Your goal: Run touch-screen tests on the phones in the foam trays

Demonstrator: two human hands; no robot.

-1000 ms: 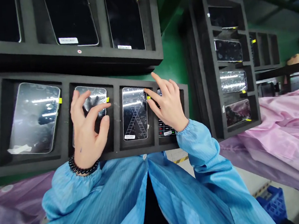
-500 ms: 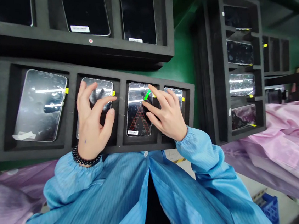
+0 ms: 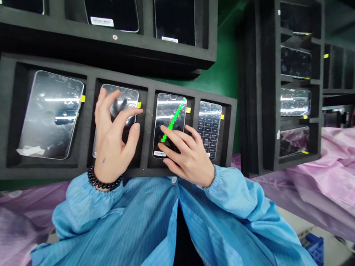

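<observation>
Closest to the cam is your blue smock (image 3: 156,228), then your hands. Your R hand (image 3: 189,159) is over the 3rd smartphone (image 3: 179,103) from the L, fingers spread n gripping nothing, index n middle tips on or just above the lower screen (can't tell which). Your L hand (image 3: 112,144) is open w/ fingers curved over the 2nd phone (image 3: 125,94), nothing pinched; can't tell if it touches. Progress-wise, the green streak (image 3: 173,120) runs from the top R corner down to your fingertips, so IMO that diagonal's nearly done, but the faint reddish lattice low on the screen is unfilled. 4th phone (image 3: 210,127) shows a button grid; 1st phone (image 3: 52,116) is mostly glare, so no idea abt its status. All 4 sit in the foam tray (image 3: 148,129). Further back: another phone tray (image 3: 143,45), stacked trays (image 3: 323,67) off R, plus a co-worker's pink sleeve (image 3: 346,166).
</observation>
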